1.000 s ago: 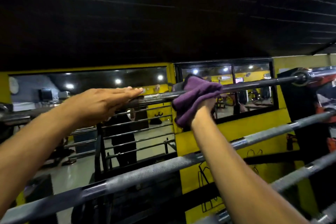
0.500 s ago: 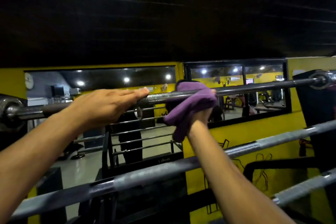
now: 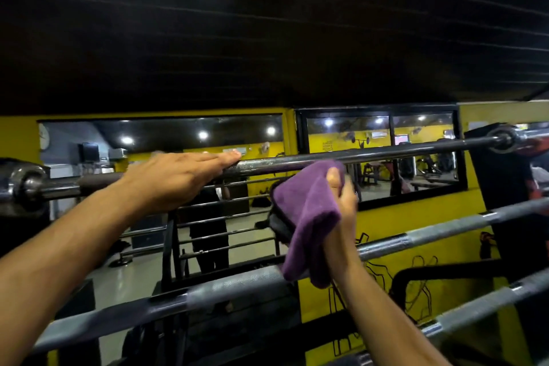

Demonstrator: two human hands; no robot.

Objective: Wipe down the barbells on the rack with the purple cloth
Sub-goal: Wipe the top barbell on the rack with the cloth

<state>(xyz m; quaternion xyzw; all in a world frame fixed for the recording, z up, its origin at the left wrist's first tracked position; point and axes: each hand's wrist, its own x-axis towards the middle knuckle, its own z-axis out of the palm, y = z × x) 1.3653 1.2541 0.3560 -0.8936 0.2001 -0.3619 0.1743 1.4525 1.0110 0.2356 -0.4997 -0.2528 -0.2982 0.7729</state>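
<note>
Yellow walls and mirrors stand behind the top barbell [image 3: 371, 153]. On this bar the left hand [image 3: 178, 177] lies flat with straight fingers. Just below the bar, the right hand [image 3: 341, 202] pinches the folded purple cloth [image 3: 309, 217], forearm raised upward.

The left hand [image 3: 181, 177] rests flat on the top barbell [image 3: 386, 153]; right of it, the right hand [image 3: 341, 202] holds the cloth [image 3: 309, 217] just below that bar, above the nearer barbell [image 3: 237, 285].

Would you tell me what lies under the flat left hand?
The left hand rests flat on the top barbell; the stretch of bar beneath the palm is covered.
</note>
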